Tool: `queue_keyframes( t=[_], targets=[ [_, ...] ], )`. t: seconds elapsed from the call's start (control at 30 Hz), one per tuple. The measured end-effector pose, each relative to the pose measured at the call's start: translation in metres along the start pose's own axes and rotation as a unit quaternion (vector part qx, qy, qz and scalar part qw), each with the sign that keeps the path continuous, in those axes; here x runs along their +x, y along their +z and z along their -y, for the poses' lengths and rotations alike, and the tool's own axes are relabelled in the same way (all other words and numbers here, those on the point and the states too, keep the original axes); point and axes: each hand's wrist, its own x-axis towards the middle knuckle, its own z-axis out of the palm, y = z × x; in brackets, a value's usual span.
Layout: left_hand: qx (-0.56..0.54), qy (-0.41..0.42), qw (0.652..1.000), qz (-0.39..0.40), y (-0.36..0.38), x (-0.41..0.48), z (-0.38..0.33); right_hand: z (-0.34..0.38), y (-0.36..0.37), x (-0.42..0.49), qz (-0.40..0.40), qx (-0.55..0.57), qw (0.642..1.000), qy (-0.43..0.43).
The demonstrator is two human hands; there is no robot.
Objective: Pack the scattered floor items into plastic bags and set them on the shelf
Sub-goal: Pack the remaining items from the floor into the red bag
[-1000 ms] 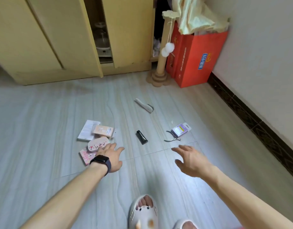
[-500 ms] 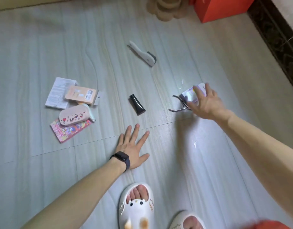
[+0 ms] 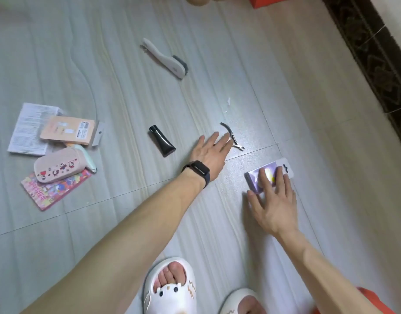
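1. Head view, centre of the frame: the left hand (image 3: 209,152) holds nothing. Its straight fingers reach over the steel nippers (image 3: 227,128) on the floor; I cannot tell whether they touch.
2. Right of centre: the right hand (image 3: 274,200) lays flat, straight fingers on the purple packet (image 3: 254,181), which lies on the floor.
3. The black tube (image 3: 162,141) lies just left of the left hand, the brush (image 3: 165,58) at upper centre, and the pink case (image 3: 59,165) at the left.
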Motion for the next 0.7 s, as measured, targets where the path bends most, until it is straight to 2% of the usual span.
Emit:
queue_keyframes(
  t=[0.07, 0.17, 0.23, 0.37, 0.47, 0.57, 0.7],
  targets=[
    [0.015, -0.012, 1.0, -0.018, -0.003, 0.004, -0.007, -0.004, 0.011, -0.037, -0.026, 0.006, 1.0, 0.003],
    [0.022, 0.011, 0.997, -0.075, 0.005, -0.025, -0.013, -0.006, 0.023, -0.074, -0.046, 0.027, 0.998, 0.028],
    [0.022, -0.005, 0.998, -0.066, 0.012, -0.06, -0.014, -0.003, 0.026, -0.089, -0.033, 0.02, 0.998, 0.044],
    [-0.005, -0.033, 0.999, -0.034, 0.033, -0.127, -0.005, 0.008, 0.003, -0.099, 0.048, 0.05, 0.994, 0.089],
    [-0.096, -0.108, 0.99, -0.004, 0.028, -0.175, 0.0, 0.012, -0.033, -0.097, 0.123, 0.186, 0.964, 0.145],
    [-0.139, -0.146, 0.979, -0.018, 0.005, -0.205, -0.005, 0.01, -0.076, -0.118, 0.096, 0.306, 0.934, 0.156],
    [-0.198, -0.139, 0.969, -0.053, -0.055, -0.213, -0.024, -0.003, -0.13, -0.182, 0.011, 0.396, 0.909, 0.128]
  ],
)
